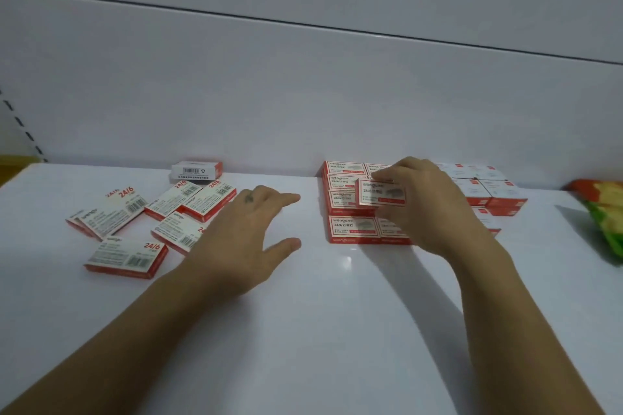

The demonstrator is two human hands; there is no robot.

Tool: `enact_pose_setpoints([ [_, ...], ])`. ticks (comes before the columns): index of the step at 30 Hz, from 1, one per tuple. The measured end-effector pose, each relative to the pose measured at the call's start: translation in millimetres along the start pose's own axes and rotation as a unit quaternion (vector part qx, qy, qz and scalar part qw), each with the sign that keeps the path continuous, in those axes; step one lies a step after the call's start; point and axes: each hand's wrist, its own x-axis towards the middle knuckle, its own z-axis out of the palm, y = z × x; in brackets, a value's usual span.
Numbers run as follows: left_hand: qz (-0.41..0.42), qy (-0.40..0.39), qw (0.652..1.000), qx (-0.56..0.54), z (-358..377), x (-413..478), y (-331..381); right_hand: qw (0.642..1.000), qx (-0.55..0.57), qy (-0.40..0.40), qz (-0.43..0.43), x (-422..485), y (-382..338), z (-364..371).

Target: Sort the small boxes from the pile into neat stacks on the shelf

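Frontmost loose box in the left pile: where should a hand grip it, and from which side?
Likely best: pinch the frontmost box across its long red edges, from above with the left hand. It lies flat, barcode up, both edges exposed toward its right end.

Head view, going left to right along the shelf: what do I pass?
Loose pile of boxes → left hand → neat red stacks → right hand, gripping a box → white boxes → green packet.

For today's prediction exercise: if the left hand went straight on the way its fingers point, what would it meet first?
Likely the neat stacks of boxes; only bare shelf lies between, though depth is unclear.
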Motion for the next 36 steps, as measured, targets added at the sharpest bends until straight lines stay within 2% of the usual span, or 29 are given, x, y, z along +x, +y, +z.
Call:
enact_pose_setpoints([
  [2, 0.003, -0.015, 0.999, 0.041, 0, 1, 2, 0.999, -0.002, -0.014, 0.030, 3, 12, 1],
  [7, 0.018, -0.034, 0.997, 0.060, 0, -1, 5, 0.997, -0.010, -0.047, 0.068, 6, 24, 5],
  [12, 0.027, -0.042, 0.996, 0.068, 1, -2, 4, 0.995, -0.001, -0.037, 0.096, 6, 34, 4],
  [19, 0.046, -0.068, 0.991, 0.107, 2, -2, 7, 0.995, -0.031, -0.051, 0.084, 8, 20, 11],
  [26, 0.045, -0.079, 0.991, 0.096, 3, -2, 7, 0.994, 0.008, -0.070, 0.082, 5, 17, 14],
  [32, 0.043, -0.078, 0.992, 0.091, 2, -2, 6, 0.993, -0.002, -0.081, 0.082, 6, 16, 14],
  [36, 0.039, -0.062, 0.993, 0.094, 1, -1, 3, 0.998, -0.027, -0.039, 0.045, 4, 4, 15],
])
